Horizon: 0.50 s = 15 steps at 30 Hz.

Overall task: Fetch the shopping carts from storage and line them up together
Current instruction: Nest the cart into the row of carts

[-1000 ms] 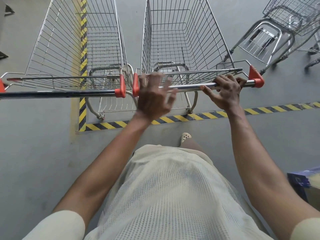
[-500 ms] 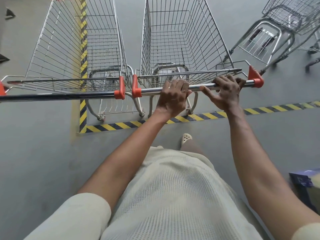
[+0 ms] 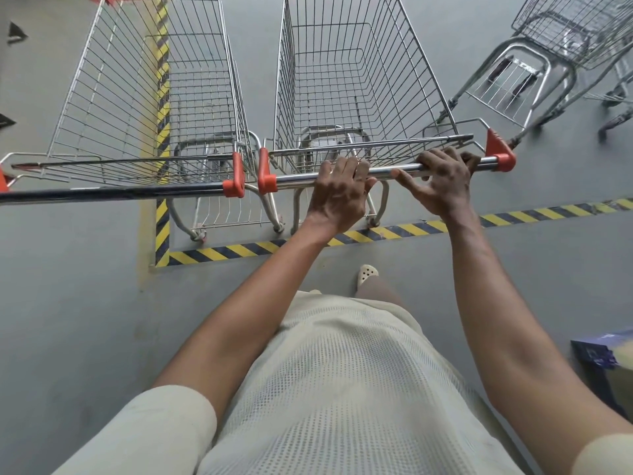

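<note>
Behind two wire carts at a taped corner, the person's left hand (image 3: 337, 197) is now gripping the chrome handle (image 3: 294, 178) of the right-hand cart (image 3: 359, 80), fingers curled over the bar. A second ago it was hovering open above it. The right hand (image 3: 442, 181) is still holding the same bar near its orange end cap (image 3: 498, 156), fingers hooked over the top and thumb stretching out toward the left hand.

This cart is standing just beside the left-hand cart (image 3: 144, 97), their inner orange caps almost touching and their handles lying roughly in one line. Both baskets are tapering grids of bright wire on tubular frames. The neighbouring dark handle (image 3: 102, 193) is looking dull rather than shiny.

Yellow-and-black striped tape (image 3: 222, 252) is running beneath the rear wheels across a smooth grey floor (image 3: 68, 320). A third cart (image 3: 565, 32) is standing apart at the upper right.
</note>
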Motion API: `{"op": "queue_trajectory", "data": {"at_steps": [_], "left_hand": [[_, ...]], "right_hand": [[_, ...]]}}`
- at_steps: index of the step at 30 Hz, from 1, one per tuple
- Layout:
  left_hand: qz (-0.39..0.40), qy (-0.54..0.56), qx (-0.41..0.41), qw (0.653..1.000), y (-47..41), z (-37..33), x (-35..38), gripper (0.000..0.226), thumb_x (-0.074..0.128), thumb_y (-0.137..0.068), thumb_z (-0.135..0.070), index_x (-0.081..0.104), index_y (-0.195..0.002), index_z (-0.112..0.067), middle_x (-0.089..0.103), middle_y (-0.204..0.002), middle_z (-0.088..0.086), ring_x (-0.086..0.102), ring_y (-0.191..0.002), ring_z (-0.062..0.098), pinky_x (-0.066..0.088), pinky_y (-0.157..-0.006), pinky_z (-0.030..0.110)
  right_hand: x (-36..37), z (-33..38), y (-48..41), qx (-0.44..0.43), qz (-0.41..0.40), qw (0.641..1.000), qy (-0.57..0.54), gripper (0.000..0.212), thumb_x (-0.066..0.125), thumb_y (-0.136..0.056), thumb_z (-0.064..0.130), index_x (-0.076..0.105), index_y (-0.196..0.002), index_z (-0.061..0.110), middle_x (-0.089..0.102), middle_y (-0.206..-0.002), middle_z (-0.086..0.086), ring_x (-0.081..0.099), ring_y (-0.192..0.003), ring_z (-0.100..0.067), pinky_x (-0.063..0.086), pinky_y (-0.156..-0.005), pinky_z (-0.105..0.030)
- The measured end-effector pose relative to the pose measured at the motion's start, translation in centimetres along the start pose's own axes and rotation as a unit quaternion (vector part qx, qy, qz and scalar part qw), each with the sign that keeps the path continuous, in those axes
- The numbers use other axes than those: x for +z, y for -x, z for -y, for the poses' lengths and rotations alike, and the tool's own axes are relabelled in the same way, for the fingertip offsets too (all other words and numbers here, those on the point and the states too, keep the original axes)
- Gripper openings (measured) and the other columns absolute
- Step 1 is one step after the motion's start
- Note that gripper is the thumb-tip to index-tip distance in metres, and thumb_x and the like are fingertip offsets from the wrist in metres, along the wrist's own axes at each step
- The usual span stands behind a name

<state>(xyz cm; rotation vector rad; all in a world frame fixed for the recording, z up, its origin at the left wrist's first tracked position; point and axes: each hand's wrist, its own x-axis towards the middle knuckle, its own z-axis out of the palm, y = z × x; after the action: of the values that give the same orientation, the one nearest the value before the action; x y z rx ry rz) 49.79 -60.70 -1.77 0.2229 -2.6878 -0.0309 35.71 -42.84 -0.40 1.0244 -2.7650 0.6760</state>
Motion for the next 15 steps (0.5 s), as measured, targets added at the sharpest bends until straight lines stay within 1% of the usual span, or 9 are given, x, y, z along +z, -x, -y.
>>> {"op": "queue_trajectory", "data": {"at_steps": [2,4,6,7,8,9,11,13,15], "left_hand": [[-0.010,0.021,-0.009,1.000,0.4,0.2,-0.6,0.045,0.045,-0.103,-0.044,0.063,-0.127,-0.010,0.064,-0.115,0.013,0.057,-0.102,0.031,0.039,-0.091,0.046],[-0.040,0.023,-0.024,0.999,1.3,0.9,-1.7,0.049,0.047,-0.101,-0.047,0.061,-0.133,-0.012,0.061,-0.125,0.013,0.054,-0.114,0.032,0.037,-0.100,0.049],[-0.078,0.015,-0.067,0.995,2.1,2.5,-3.1,0.046,0.047,-0.102,-0.046,0.063,-0.131,-0.014,0.061,-0.127,0.011,0.055,-0.118,0.031,0.034,-0.103,0.049],[-0.092,0.005,-0.099,0.991,2.3,3.7,-3.6,0.043,0.047,-0.102,-0.045,0.064,-0.128,-0.016,0.061,-0.126,0.010,0.055,-0.118,0.030,0.035,-0.104,0.049],[-0.097,-0.010,-0.133,0.986,2.5,5.1,-3.9,0.041,0.047,-0.103,-0.045,0.066,-0.125,-0.017,0.062,-0.125,0.010,0.055,-0.117,0.030,0.036,-0.103,0.049],[-0.091,-0.026,-0.161,0.982,2.6,6.7,-4.0,0.039,0.047,-0.103,-0.046,0.067,-0.122,-0.018,0.063,-0.124,0.010,0.055,-0.115,0.030,0.037,-0.102,0.049],[-0.047,-0.055,-0.192,0.979,2.8,9.5,-3.9,0.043,0.043,-0.103,-0.052,0.068,-0.117,-0.020,0.063,-0.124,0.012,0.054,-0.116,0.031,0.036,-0.100,0.047],[-0.003,-0.071,-0.197,0.978,3.2,11.1,-3.6,0.051,0.036,-0.103,-0.057,0.071,-0.108,-0.021,0.064,-0.122,0.013,0.054,-0.116,0.031,0.035,-0.098,0.046],[0.010,-0.072,-0.191,0.979,3.5,11.4,-3.4,0.058,0.032,-0.104,-0.058,0.074,-0.097,-0.019,0.066,-0.115,0.012,0.055,-0.113,0.032,0.036,-0.096,0.046]], "right_hand": [[-0.2,0.3,0.2,0.006,0.011,1.000,0.000,0.067,0.044,-0.087,0.086,0.064,-0.086,0.022,0.062,-0.094,0.004,0.055,-0.100,-0.023,0.037,-0.094,-0.051],[-0.3,1.0,0.8,0.016,-0.007,1.000,0.009,0.059,0.046,-0.090,0.081,0.068,-0.101,0.027,0.063,-0.108,0.006,0.056,-0.114,-0.018,0.026,-0.107,-0.050],[0.0,1.8,1.7,0.020,-0.046,0.999,0.018,0.053,0.051,-0.092,0.076,0.068,-0.112,0.030,0.063,-0.122,0.009,0.053,-0.127,-0.014,0.014,-0.110,-0.044],[0.3,2.2,2.0,0.024,-0.062,0.998,0.014,0.052,0.052,-0.093,0.075,0.068,-0.114,0.030,0.063,-0.125,0.010,0.051,-0.132,-0.014,0.012,-0.111,-0.042],[0.5,2.6,2.3,0.027,-0.074,0.997,0.009,0.052,0.052,-0.093,0.074,0.068,-0.115,0.030,0.063,-0.127,0.010,0.049,-0.134,-0.014,0.012,-0.111,-0.044],[0.8,2.9,2.6,0.029,-0.082,0.996,0.007,0.053,0.051,-0.093,0.074,0.068,-0.115,0.029,0.063,-0.128,0.009,0.049,-0.135,-0.014,0.015,-0.112,-0.047],[1.1,3.5,2.8,0.029,-0.086,0.996,0.005,0.053,0.050,-0.094,0.073,0.069,-0.113,0.028,0.063,-0.128,0.008,0.050,-0.134,-0.015,0.020,-0.109,-0.051],[1.3,3.9,2.7,0.026,-0.080,0.996,-0.001,0.053,0.049,-0.094,0.073,0.070,-0.111,0.028,0.063,-0.126,0.008,0.050,-0.132,-0.015,0.020,-0.108,-0.047],[1.3,4.1,2.6,0.021,-0.078,0.997,-0.001,0.052,0.049,-0.094,0.072,0.071,-0.111,0.028,0.064,-0.125,0.007,0.051,-0.132,-0.015,0.019,-0.107,-0.044]]}}
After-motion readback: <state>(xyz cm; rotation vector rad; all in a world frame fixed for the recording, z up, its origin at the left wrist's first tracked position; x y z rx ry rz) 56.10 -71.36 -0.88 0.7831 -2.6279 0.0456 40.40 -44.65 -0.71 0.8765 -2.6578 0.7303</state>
